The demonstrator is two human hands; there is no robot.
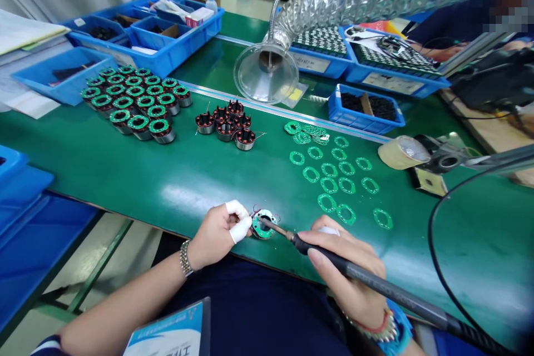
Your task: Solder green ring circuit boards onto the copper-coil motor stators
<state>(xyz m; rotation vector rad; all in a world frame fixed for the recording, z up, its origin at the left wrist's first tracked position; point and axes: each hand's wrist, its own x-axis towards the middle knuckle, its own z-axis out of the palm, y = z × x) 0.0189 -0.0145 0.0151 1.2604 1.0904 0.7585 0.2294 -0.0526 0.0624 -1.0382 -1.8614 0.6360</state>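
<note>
My left hand (pixel 221 231), with white finger cots on thumb and finger, pinches the side of a motor stator (pixel 262 224) at the table's front edge. A green ring-shaped circuit board lies on top of this stator, and thin reddish wires stick out around it. In my right hand (pixel 350 267) is a soldering iron (pixel 329 258), held like a pen. Its metal tip points left and reaches the board's ring; whether it touches cannot be made out. Ahead stand several bare stators (pixel 227 125) with copper windings. Loose green ring boards (pixel 329 184) lie spread to the right.
Rows of stators topped with green boards (pixel 133 100) stand at the left. A clear funnel hood (pixel 267 75) on a foil duct (pixel 354 5) hangs over the table. Blue bins (pixel 367 108) line the back. A tape roll (pixel 403 152) and a black cable (pixel 434 233) are at right.
</note>
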